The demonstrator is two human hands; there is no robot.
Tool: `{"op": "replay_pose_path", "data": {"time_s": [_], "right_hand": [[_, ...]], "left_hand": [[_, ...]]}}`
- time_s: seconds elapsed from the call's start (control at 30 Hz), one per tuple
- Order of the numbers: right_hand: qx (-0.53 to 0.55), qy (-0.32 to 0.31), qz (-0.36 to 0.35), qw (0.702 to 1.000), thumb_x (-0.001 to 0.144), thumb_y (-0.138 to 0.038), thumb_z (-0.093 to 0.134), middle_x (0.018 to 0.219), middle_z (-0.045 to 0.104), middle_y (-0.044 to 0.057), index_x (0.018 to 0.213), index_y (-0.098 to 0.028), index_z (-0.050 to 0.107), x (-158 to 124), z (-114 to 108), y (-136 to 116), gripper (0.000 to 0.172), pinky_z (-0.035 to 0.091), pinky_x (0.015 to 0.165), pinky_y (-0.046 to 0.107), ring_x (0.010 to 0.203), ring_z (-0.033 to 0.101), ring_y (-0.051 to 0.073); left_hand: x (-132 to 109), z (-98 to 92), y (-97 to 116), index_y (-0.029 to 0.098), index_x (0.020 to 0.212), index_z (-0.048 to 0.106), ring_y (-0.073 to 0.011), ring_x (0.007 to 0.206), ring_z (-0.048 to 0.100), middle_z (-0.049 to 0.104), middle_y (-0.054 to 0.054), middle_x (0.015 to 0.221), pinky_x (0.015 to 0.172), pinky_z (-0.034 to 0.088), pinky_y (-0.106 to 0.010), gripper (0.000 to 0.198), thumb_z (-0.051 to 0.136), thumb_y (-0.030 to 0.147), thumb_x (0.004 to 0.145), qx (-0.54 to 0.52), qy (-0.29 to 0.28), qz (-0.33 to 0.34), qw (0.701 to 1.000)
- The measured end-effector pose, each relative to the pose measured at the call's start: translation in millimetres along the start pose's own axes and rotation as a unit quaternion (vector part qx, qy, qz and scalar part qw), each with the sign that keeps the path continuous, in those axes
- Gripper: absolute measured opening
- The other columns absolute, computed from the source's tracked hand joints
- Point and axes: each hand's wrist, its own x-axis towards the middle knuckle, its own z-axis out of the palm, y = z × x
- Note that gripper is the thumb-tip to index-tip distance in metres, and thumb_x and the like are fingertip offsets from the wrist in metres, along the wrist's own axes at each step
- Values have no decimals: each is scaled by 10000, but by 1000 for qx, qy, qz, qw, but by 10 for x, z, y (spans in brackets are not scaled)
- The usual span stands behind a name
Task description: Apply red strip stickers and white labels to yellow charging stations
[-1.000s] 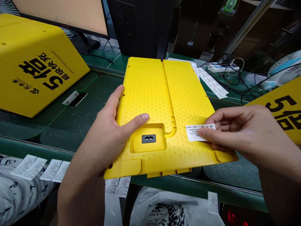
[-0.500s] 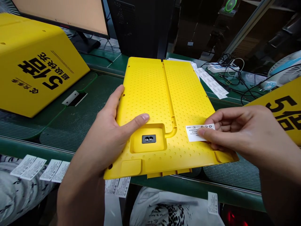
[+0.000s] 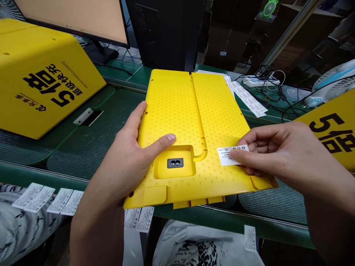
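Note:
A yellow plastic panel (image 3: 177,114), dotted with small bumps, is tilted up in front of me. It has a cable groove and a recess with a black two-pin power socket (image 3: 175,163). My left hand (image 3: 133,147) grips its left edge, the thumb lying on the face above the socket recess. In my right hand (image 3: 266,151) is a small white printed label (image 3: 226,155), pinched between thumb and fingers. The label lies against or just over the panel's lower right face; I cannot tell whether it is stuck there.
Yellow boxes with black lettering stand at left (image 3: 50,81) and right (image 3: 335,129). White labels (image 3: 33,197) hang along the green conveyor's (image 3: 100,136) front edge. Behind are a monitor (image 3: 74,18), a label sheet (image 3: 248,98), tangled cables and a fan (image 3: 332,83).
My right hand and the label have shifted slightly left across the panel. My left hand keeps its hold, and the panel has barely moved.

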Motion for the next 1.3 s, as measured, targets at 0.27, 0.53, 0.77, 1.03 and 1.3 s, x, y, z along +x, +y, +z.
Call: {"op": "replay_pose_path", "data": {"time_s": [0.27, 0.53, 0.77, 1.03, 1.3], "right_hand": [[-95, -74, -77, 990, 691, -287, 794, 580, 655, 53, 634, -181, 716, 103, -60, -135, 143, 412, 390, 211, 495, 571, 130], [-237, -97, -141, 956, 718, -337, 827, 522, 619, 32, 581, -195, 643, 261, -186, -184, 270, 317, 334, 243, 399, 507, 108], [-130, -172, -63, 974, 798, -350, 760, 565, 613, 17, 691, -187, 641, 236, -237, -79, 228, 410, 391, 208, 487, 561, 120], [-119, -161, -67, 977, 788, -249, 732, 640, 651, 40, 757, -178, 680, 249, -338, -4, 93, 444, 422, 226, 538, 600, 142], [-99, -152, -105, 978, 780, -205, 721, 737, 624, 3, 848, -187, 634, 188, -360, 74, 112, 448, 493, 202, 620, 550, 107]], "left_hand": [[-17, -4, 36, 476, 1543, 310, -232, 997, 717, 437, -8, 1579, 568, 618, -225, 921, 802, 546, 767, 20, 0, -5, 1000], [-25, -10, 67, 479, 1558, 257, -229, 875, 739, 431, -46, 1580, 550, 630, -282, 964, 805, 522, 766, 2, -12, -31, 999], [-48, 20, 140, 454, 1565, 260, -216, 821, 737, 412, -69, 1600, 544, 627, -289, 943, 799, 465, 791, -21, -13, -43, 999], [-55, 16, 180, 471, 1566, 235, -193, 732, 734, 447, -75, 1576, 493, 602, -275, 966, 804, 472, 786, -3, -14, -59, 998], [-119, 37, 292, 453, 1575, 212, -172, 746, 731, 361, -82, 1630, 490, 591, -235, 893, 740, 438, 855, -1, -12, -86, 996]]}}
